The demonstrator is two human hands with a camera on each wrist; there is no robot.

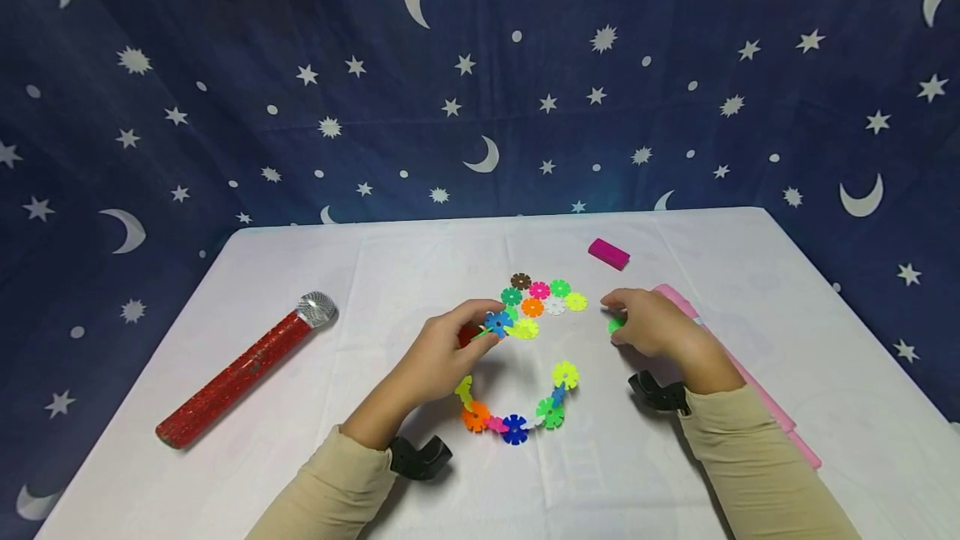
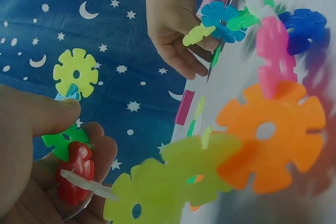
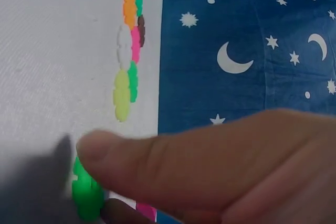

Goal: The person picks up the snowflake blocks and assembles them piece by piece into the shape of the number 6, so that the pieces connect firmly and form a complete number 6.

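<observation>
Flower-disc chain (image 1: 510,436) — multicoloured, curved, left hand (image 1: 441,357) pinching it, right hand (image 1: 660,327) — grip unclear

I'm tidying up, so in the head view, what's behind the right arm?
A long pink thing shows beyond the right hand and sleeve. They cover part of it, so its full shape cannot be seen, nor whether anything else lies behind.

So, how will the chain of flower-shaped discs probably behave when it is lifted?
The chain is probably light, as its discs look like thin plastic. It could stay fairly stiff, as it forms an open curve while the left hand grips it. A tug might part it, because the discs seem joined only at their edges.
</observation>
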